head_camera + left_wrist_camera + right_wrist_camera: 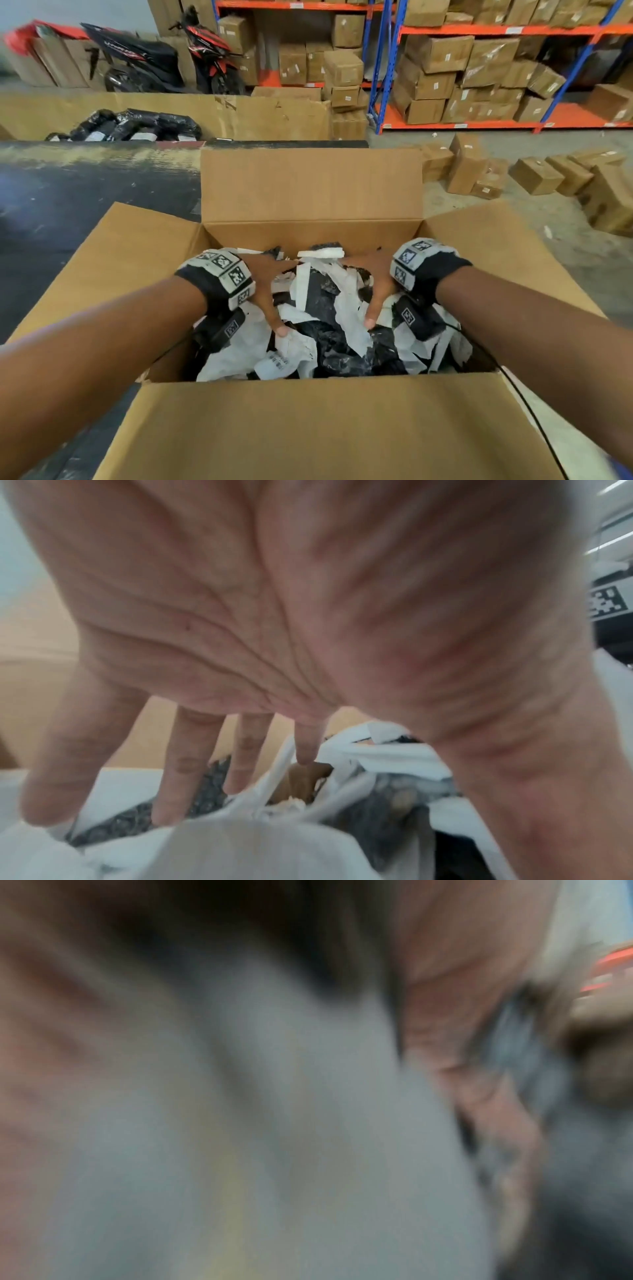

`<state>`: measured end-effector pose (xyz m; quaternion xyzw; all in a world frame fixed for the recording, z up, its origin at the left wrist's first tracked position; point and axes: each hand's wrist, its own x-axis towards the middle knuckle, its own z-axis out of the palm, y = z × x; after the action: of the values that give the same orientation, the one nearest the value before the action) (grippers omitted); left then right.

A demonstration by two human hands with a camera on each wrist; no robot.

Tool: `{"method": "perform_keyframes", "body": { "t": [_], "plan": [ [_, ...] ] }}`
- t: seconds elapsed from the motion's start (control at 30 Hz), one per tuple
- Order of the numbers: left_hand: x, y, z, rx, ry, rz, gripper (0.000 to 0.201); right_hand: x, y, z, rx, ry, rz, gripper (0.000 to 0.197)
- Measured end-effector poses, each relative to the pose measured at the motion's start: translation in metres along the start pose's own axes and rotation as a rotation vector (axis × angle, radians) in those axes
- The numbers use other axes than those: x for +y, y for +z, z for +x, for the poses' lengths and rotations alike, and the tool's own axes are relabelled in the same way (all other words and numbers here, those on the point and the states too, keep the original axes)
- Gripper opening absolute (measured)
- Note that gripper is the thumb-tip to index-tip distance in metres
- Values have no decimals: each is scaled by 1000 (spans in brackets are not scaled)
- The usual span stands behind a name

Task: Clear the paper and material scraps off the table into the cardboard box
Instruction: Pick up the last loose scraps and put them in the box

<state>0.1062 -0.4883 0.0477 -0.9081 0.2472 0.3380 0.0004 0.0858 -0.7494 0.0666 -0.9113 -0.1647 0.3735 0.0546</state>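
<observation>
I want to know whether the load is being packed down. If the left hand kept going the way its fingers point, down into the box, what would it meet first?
The left hand would first meet the white paper scraps piled in the cardboard box; its fingertips look almost on them, though depth is unclear.

Left hand (263, 291) and right hand (373, 287): bare, forearms unsleeved. Each wrist: black fabric cuff (205, 287) under white band (226, 270) bearing square black-and-white coded markers. Black camera module (222, 329) with marker tag beneath each wrist. Thin black cable (527, 407) trails from right unit.
</observation>
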Motion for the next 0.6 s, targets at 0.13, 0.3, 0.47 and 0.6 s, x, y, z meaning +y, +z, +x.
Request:
{"method": "perform_keyframes", "body": {
  "t": [0.13,0.3,0.47,0.6],
  "plan": [
    [-6,14,-7,-49,-41,-64,137,9,6,-4,-8,88,-15,120],
    [-3,31,-12,34,41,-119,140,10,19,-11,49,82,18,125],
    [18,-12,-59,188,-85,-45,104,4,-10,-64,302,46,8,97],
    [-3,-17,-104,421,-159,-112,102,25,-20,-106,487,121,-38,77]
  ]
}}
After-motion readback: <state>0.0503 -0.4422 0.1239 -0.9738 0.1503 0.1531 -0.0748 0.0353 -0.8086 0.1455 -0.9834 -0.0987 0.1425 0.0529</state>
